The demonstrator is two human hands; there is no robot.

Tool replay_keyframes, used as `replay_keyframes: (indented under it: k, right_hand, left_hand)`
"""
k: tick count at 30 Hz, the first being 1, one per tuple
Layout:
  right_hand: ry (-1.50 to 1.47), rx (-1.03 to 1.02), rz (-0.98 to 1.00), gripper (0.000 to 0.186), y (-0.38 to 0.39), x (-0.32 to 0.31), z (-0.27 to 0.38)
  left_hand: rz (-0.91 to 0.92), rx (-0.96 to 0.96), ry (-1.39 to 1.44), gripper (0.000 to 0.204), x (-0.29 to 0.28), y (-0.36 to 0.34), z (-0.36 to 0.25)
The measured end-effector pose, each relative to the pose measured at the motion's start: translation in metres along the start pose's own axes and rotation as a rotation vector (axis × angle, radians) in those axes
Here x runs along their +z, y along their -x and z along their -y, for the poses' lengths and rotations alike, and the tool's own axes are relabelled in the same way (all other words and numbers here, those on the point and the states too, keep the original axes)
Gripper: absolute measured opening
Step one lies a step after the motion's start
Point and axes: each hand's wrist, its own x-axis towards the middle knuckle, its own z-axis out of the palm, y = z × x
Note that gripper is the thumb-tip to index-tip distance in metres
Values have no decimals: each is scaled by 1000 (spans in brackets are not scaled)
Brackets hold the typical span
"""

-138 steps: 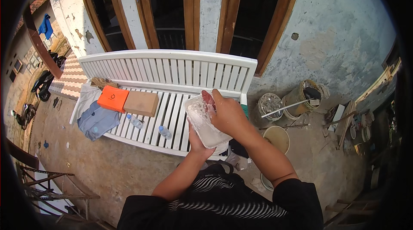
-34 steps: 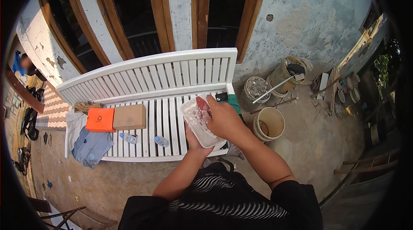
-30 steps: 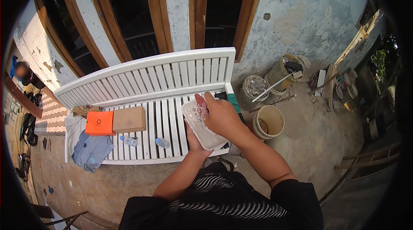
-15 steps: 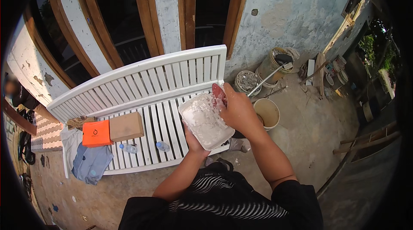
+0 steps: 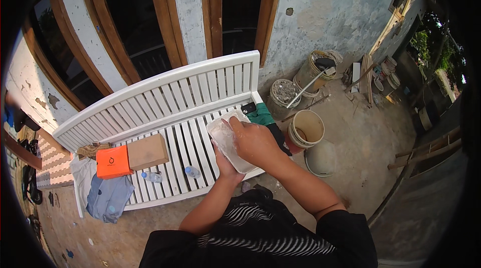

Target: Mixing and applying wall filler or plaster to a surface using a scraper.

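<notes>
My left hand (image 5: 226,165) is wrapped around a shallow white rectangular tub (image 5: 219,132) from beneath and its near side. A pale, wet, putty-like paste coats the tub's inside and rim. My right hand (image 5: 254,143) is closed and reaches over the tub, its fingers down at the paste. The red scraper that showed in this hand a moment earlier is now mostly hidden behind the fingers. White smears mark the right hand. Both hands hold the tub's area in front of my body, above the white slatted bench (image 5: 173,143).
On the bench lie an orange box (image 5: 114,163), a brown carton (image 5: 148,153), two small bottles (image 5: 192,172), a grey-blue cloth (image 5: 107,195) and a green cloth (image 5: 260,114). Buckets (image 5: 306,128) and a rubble-filled pail (image 5: 283,92) stand right. A person (image 5: 22,120) is at far left.
My right hand has moved left and down over the tub, covering the red scraper. The tub has tilted and shows less of its inside. The view has shifted slightly.
</notes>
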Motion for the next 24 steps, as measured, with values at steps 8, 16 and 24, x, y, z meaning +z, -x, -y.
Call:
replay_keyframes:
  k: [8,16,24]
  right_hand:
    - [2,-233,-27,31,10,0,17]
    - [74,43,-102,31,-14,-22,11]
    - [-12,30,33,35,-18,0,23]
  left_hand:
    - [-1,-71,75,69,-27,0,-22]
    - [53,-51,62,74,-6,13,-30]
    - [31,-24,12,67,-9,14,-27]
